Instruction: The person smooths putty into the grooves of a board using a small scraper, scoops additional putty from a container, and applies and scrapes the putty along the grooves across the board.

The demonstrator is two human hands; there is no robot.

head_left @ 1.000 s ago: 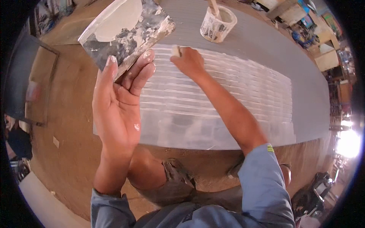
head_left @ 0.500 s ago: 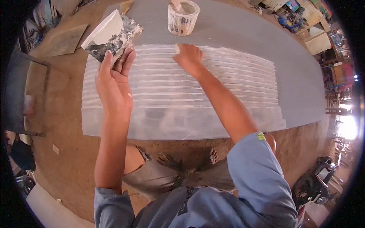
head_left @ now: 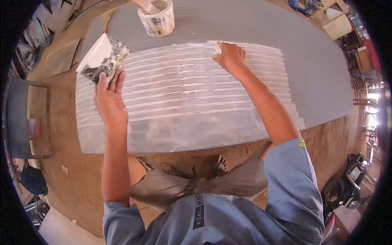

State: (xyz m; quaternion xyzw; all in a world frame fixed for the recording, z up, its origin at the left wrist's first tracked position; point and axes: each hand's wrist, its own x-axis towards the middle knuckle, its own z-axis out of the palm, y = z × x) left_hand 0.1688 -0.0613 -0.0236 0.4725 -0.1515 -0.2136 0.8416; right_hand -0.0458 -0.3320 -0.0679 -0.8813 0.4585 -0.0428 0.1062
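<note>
My left hand point(head_left: 111, 102) holds up a putty board point(head_left: 97, 56), its face loaded with smooth white putty and its edge crusted with black and white residue. My right hand point(head_left: 234, 59) is closed around a small pale scraper point(head_left: 218, 48), mostly hidden by the fingers. That hand is over the far part of a grey panel point(head_left: 318, 81), at the top of a band of white-smeared parallel ridges point(head_left: 175, 87). Beyond the ridges stands a putty-smeared bucket point(head_left: 166, 28) with a broad stick point(head_left: 143, 5) leaning in it.
A brush point(head_left: 107, 19) lies at the panel's far left. On the dirt floor are a flat board point(head_left: 61, 57) and a dark frame point(head_left: 28, 118) at left. A motorbike point(head_left: 345, 185) stands at lower right. My legs point(head_left: 163, 188) are folded before the panel's near edge.
My right hand has moved rightward along the far ridges with the scraper. The view has shifted, so the bucket appears farther left. My left hand still holds the putty board.
</note>
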